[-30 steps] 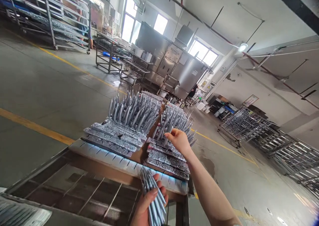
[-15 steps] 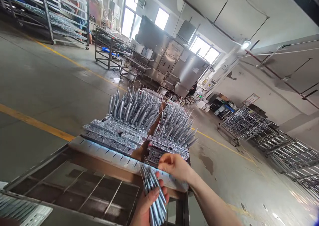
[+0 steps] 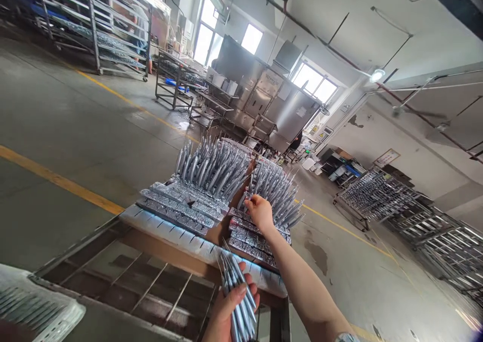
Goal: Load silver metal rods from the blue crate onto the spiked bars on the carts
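My left hand [image 3: 236, 302] is closed around a bundle of slender silver tapered pieces [image 3: 241, 309] with thin wire-like tips pointing up and away. Farther forward, my right hand [image 3: 260, 212] has its fingers pinched at the near left edge of the right cluster of upright silver pieces [image 3: 273, 188]. A piece seems to be between the fingertips, though the fingers partly hide it. To the left, a second cluster of the same pieces [image 3: 213, 168] stands upright in rows. In front of both clusters lie bare, silver-crusted holder strips [image 3: 181, 206], [image 3: 252, 241].
The strips rest on a metal-framed cart with a slotted pale edge bar [image 3: 169, 231] and an open grid below. A white basket [image 3: 41, 307] holding similar pieces is at lower left. Tall racks [image 3: 94, 25] and low racks [image 3: 381, 196] flank the floor; a large metal machine [image 3: 271, 95] stands behind.
My right hand has moved forward from beside the left hand's bundle to the right cluster. My left hand still holds the bundle. The view has shifted slightly.
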